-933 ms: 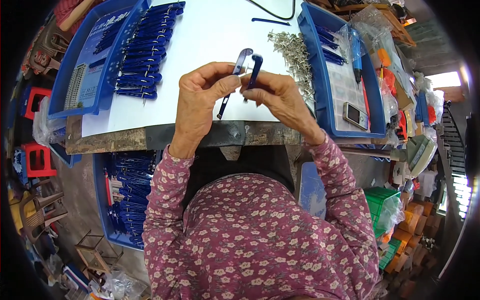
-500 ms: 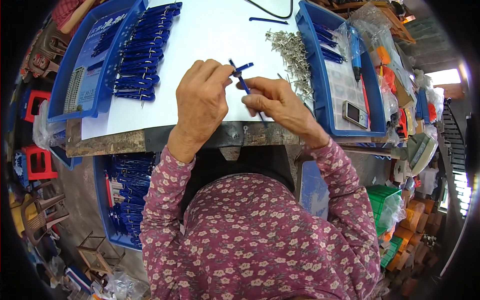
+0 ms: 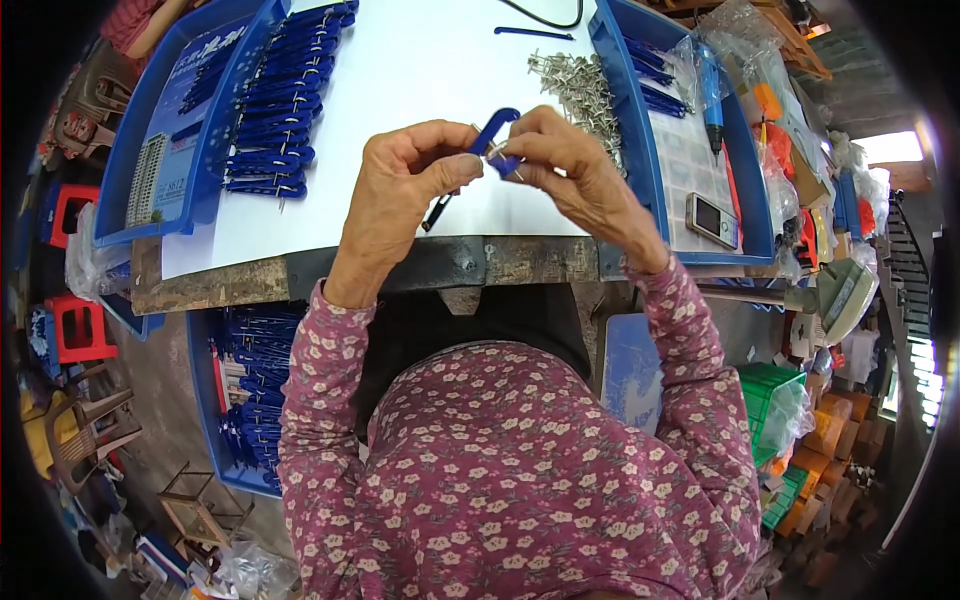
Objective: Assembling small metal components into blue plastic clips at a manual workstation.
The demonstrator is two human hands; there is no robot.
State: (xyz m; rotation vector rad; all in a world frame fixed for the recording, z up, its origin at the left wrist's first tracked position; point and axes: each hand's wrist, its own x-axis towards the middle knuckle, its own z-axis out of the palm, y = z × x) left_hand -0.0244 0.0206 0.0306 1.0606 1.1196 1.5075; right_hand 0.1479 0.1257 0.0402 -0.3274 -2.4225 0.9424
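Both hands met over the near middle of the white desk (image 3: 420, 70), just above its worn front edge. The left hand (image 3: 400, 185) had its fingers (image 3: 455, 170) curled closed, thumb and forefinger pinched on the lower end of a small blue plastic clip (image 3: 497, 135), whose looped top rose between the two hands. A thin dark pin (image 3: 436, 212) stuck out below the left hand toward the desk. The right hand (image 3: 570, 170) had its fingers (image 3: 520, 160) closed on the same clip from the other side, pressing a small silvery metal piece (image 3: 495, 152) against it. Just beyond the right hand lay a loose heap of metal parts (image 3: 580, 90) on the desk. To the left sat a blue tray (image 3: 150, 120) with rows of blue clips (image 3: 270, 130) along its edge; to the right, another blue tray (image 3: 625, 100) held a small phone (image 3: 712, 220).
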